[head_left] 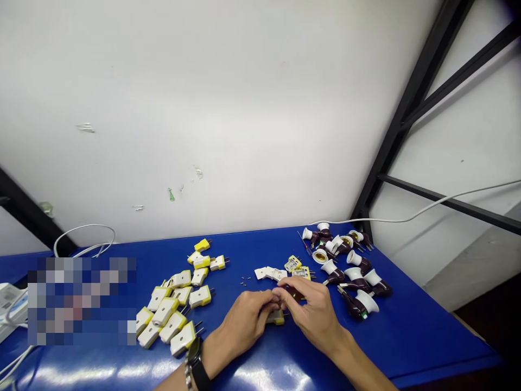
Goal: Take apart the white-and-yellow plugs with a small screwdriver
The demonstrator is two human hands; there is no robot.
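My left hand (244, 326) was closed on a yellow-and-white plug (277, 319) just above the blue counter (423, 342), while my right hand (313, 315) gripped a dark brown plastic piece (295, 294) beside it, my fingertips nearly meeting. Tiny screws (245, 281) lay just beyond, more plugs (173, 309) to my left, white-capped lamp holders (356, 279) to my right.

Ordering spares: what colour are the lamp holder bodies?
Dark brown, on the lamp holders with white collars; the head view shows it.
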